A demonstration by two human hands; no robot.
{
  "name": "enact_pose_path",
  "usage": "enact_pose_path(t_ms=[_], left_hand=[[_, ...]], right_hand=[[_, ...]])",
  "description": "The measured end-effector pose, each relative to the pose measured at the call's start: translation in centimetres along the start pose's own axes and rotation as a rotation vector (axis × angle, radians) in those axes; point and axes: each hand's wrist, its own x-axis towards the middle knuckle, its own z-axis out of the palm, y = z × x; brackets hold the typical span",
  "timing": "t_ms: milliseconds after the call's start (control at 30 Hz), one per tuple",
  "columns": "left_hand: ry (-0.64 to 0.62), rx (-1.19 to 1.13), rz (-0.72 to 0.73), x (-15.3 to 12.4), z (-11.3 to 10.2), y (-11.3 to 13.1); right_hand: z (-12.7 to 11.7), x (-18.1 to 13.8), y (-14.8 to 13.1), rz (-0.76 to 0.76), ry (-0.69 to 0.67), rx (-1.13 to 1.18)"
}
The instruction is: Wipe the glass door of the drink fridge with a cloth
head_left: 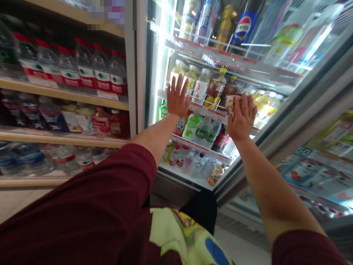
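Note:
Both of my arms reach forward to the glass front of a lit drinks fridge (176,176). My left hand (177,100) is open, its fingers spread and its palm toward the glass, in front of the middle shelf. To the right, my right hand (242,119) presses a crumpled pale cloth (230,103) toward the glass. Part of the cloth is hidden under the fingers. Between the hands, a white bottle with a pink label (200,86) and a yellow-capped bottle (217,84) stand behind the front.
On the left, wooden shelves (63,91) hold rows of red-capped water bottles (66,70) and other drinks. A metal door frame (275,121) slants along the right, with another glass-fronted fridge section beyond it. A Pepsi bottle (245,25) stands on the upper shelf.

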Motion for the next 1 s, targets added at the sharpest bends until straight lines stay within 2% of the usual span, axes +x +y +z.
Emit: enact_pose_path(t_ms=[67,200,300,467,600,700,767,867,933,1000], left_hand=[[-0.008,0.002,0.000,0.0,0.2,-0.1],[-0.011,0.062,0.014,0.1,0.5,-0.3],[-0.002,0.093,0.019,0.1,0.6,-0.4],[0.020,0.045,0.024,0.1,0.3,-0.4],[-0.014,0.045,0.009,0.1,0.4,-0.4],[-0.020,0.057,0.013,0.1,0.5,-0.4],[-0.009,0.060,0.016,0.1,0.5,-0.4],[0.010,0.073,0.021,0.0,0.5,-0.5],[0.021,0.084,0.027,0.0,0.5,-0.5],[0.029,0.081,0.036,0.0,0.5,-0.5]], right_hand=[[0.3,-1.0,-0.3,0.020,0.002,0.004],[0.9,-3.5,-1.1,-0.059,-0.096,0.015],[0.8,-2.8,-1.2,-0.068,-0.093,0.009],[0.6,-1.2,-1.1,0.044,0.021,-0.019],[0.8,-2.9,-1.4,-0.039,-0.051,-0.006],[0.5,-2.3,-0.9,-0.097,-0.100,0.007],[0.0,-0.7,0.0,-0.065,-0.063,0.007],[-0.5,1.4,1.5,0.066,0.036,0.009],[-0.6,1.4,2.0,0.122,0.067,0.012],[-0.5,0.5,2.1,0.117,0.058,0.012]])
